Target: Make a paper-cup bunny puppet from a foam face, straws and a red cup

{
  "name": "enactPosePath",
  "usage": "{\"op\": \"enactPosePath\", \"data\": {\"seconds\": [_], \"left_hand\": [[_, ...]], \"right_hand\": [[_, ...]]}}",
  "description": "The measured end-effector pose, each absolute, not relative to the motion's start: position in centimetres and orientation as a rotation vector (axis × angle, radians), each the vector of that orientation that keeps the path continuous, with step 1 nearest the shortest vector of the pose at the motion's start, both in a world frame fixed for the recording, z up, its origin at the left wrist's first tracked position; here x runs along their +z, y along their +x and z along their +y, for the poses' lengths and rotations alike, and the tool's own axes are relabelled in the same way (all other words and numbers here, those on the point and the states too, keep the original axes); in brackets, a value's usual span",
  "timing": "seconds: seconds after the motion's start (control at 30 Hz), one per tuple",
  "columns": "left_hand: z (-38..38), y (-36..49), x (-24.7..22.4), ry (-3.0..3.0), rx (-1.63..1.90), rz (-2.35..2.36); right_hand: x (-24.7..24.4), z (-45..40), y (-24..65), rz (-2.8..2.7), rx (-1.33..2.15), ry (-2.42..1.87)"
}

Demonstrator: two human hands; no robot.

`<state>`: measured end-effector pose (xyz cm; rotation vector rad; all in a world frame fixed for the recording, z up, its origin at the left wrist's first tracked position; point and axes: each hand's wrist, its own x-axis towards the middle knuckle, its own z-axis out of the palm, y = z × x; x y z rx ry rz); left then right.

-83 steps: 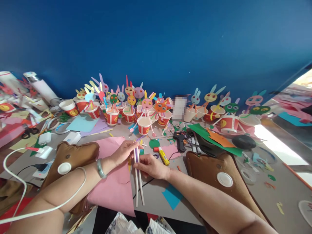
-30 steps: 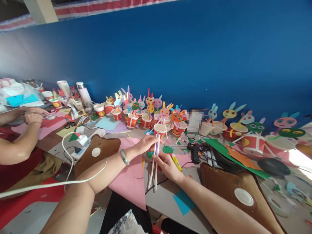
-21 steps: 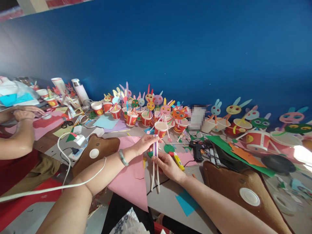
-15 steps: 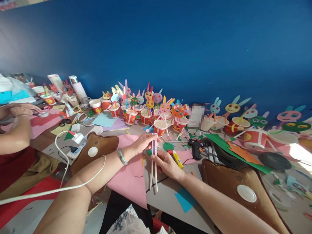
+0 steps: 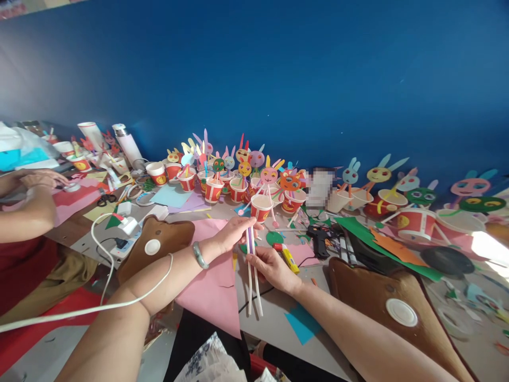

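My left hand [image 5: 237, 234] pinches the upper end of a pair of thin white strips [image 5: 257, 297] with a purple band between them. Lower down, the thumb and fingers of my right hand [image 5: 274, 269] are closed on the same strips. Their free lower ends hang slightly apart above the grey table. Just beyond my hands stands a red paper cup [image 5: 262, 206] with a pink rabbit face [image 5: 269, 176]. A yellow tube with a red cap [image 5: 291, 260] lies right of my right hand, near a black glue gun [image 5: 319, 241]. Pink paper [image 5: 210, 286] spreads below my left hand.
Several rabbit and frog cups line the blue wall [image 5: 254, 69]. Brown cushion-like warmers [image 5: 369, 297] flank my arms. A white cable [image 5: 79, 317] crosses my left forearm near a power strip [image 5: 126, 246]. At far left, another person's hands [image 5: 43, 179] work over red paper.
The strips' lower ends have swung a little to the right and their tops have tilted left. Both my hands keep nearly the same place and grip.
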<state>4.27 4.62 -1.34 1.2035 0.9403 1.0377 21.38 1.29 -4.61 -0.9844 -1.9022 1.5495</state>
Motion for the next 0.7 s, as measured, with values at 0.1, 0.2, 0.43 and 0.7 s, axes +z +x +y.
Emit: {"op": "enactPosePath", "data": {"seconds": [0.1, 0.2, 0.43, 0.7], "left_hand": [[4.3, 4.5, -1.4, 1.180, 1.049, 0.945], [3.9, 4.8, -1.2, 1.142, 1.024, 0.955], [3.8, 4.8, -1.0, 1.144, 0.992, 0.901], [3.5, 4.9, -0.6, 1.174, 0.988, 0.979]], "right_hand": [[-4.4, 1.2, 21.3, -1.902, 1.560, -1.005], [-4.2, 1.2, 21.2, -1.861, 1.561, -1.036], [-4.6, 1.5, 21.3, -1.882, 1.513, -1.024], [-3.6, 1.2, 21.2, -1.849, 1.572, -1.022]]}}
